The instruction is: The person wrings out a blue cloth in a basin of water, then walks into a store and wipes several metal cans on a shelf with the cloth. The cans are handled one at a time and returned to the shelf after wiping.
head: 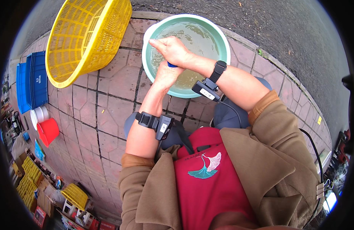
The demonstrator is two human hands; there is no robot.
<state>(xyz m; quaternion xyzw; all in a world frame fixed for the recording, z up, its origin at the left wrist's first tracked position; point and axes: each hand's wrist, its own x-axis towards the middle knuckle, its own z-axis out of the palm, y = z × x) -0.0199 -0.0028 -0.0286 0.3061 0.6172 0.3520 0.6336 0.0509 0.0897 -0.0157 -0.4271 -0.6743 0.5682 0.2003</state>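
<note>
A round green plastic basin [225,54] holding murky water stands on the paving before me. My left hand [167,74] and my right hand [174,51] meet over the basin's left part, the right one lying on top. Between them a small piece of a dark blue object [172,65] shows; the rest of it is hidden, and its kind cannot be told. The right thumb points out to the left. The left fingers are mostly covered by the right hand. Both forearms wear black straps with small devices.
A large yellow plastic basket [113,37] stands left of the basin. Beyond it are blue plastic crates [37,83], a white bucket [40,113] and a red bucket [49,130]. A curb [251,44] runs behind the basin. Another yellow basket [75,196] and boxes stand at lower left.
</note>
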